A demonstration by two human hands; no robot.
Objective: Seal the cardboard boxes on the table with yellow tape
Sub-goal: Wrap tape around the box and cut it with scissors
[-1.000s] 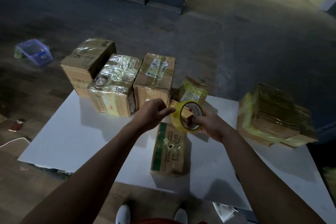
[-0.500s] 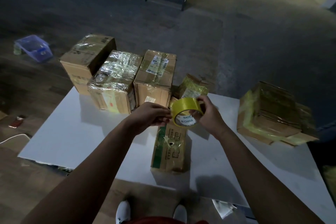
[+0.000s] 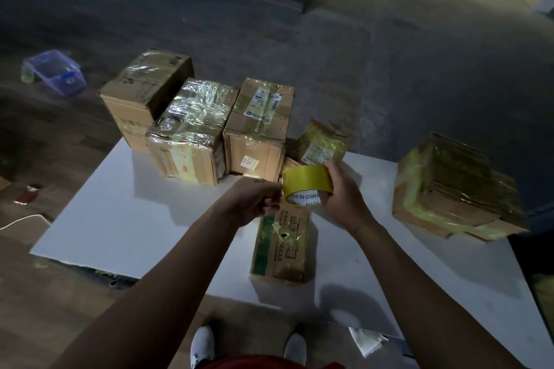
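A: Where is the roll of yellow tape (image 3: 306, 184) held?

B: It is held at mid-frame, above the tabletop (image 3: 120, 219). The right grip (image 3: 341, 193) is wrapped round its right side. The left grip (image 3: 254, 201) is narrowed to a pinch at its left rim. Whether a free end is caught there cannot be told.

A: Which box is judged to be sealed next?

B: The long box (image 3: 281, 252), which lies directly below the roll. Its long axis runs from the lower centre of the frame up towards the roll, so the roll is poised over its far end. A strip would probably be drawn down the frame, along that axis. Neither grip is placed nearer to it than the other.

A: How many of each are counted?

B: One roll is counted. Six boxes are plainly seen: the long one, the four grouped boxes (image 3: 257, 126) above and left of the roll, and the lone box (image 3: 449, 186) at the right edge. A seventh may be hidden behind the roll.
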